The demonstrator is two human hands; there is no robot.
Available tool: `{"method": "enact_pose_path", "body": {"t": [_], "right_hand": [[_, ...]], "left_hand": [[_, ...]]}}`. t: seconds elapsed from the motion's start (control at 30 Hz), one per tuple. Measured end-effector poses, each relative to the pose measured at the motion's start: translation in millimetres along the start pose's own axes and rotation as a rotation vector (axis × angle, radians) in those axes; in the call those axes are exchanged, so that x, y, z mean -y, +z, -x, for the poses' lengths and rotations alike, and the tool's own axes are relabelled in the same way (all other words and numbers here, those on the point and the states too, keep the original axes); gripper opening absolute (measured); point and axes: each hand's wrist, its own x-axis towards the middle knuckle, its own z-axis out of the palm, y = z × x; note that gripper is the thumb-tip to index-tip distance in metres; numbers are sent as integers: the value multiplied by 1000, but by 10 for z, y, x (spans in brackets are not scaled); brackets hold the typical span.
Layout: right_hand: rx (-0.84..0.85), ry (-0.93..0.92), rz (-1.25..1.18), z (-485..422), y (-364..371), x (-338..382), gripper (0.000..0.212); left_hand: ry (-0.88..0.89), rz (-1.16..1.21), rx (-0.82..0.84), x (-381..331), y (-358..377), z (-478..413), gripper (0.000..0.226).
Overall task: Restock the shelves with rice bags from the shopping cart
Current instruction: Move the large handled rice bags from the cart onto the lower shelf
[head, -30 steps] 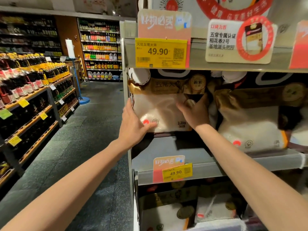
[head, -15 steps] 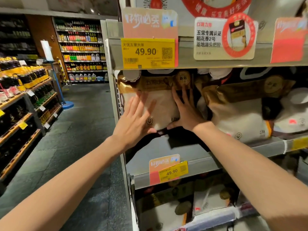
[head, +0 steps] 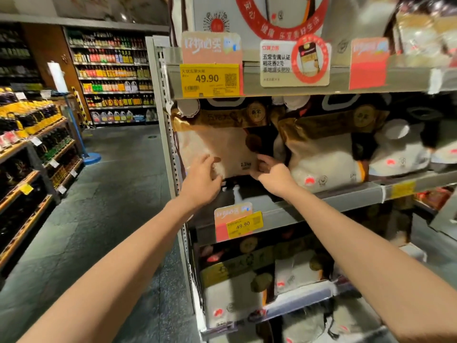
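The flat-palmed press is given up: the left hand (head: 201, 177) and right hand (head: 272, 174) are now lowered to the bottom corners of the rice bag (head: 217, 144), which is stood on the shelf (head: 321, 200) between them. Fingers are loosely curled; a pinch cannot be confirmed. Placement is judged nearly done.

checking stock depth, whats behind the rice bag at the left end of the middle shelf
Nothing behind the rice bag shows: it fills its slot up to the upper shelf, and the neighbouring bag closes its right side. Whether more stand behind cannot be told.
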Motion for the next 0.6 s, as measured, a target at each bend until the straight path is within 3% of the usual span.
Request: {"method": "enact_pose_path", "body": {"t": [0.07,0.2,0.3,0.37,0.53,0.6], "right_hand": [[55,88,-356,258,-161,7,46],[54,66,-537,769,-722,-165,26],[-102,119,-425,1184,-1252,-585,23],[-184,171,-286,1614,-1741,-1073,20],[-191,289,-151,2271,-2313,-1894,21],[-211,373,-171,2665,-2563,-2294,25]], "left_hand": [[-143,237,-91,-248,19,106,37],[-183,578,-128,-882,270,399,28],[-248,747,-12,-1349,781,733,19],[-316,741,182,-1735,1395,1020,14],[-377,688,405,-2235,2253,1357,15],[-322,658,529,-2510,2674,1596,16]]}}
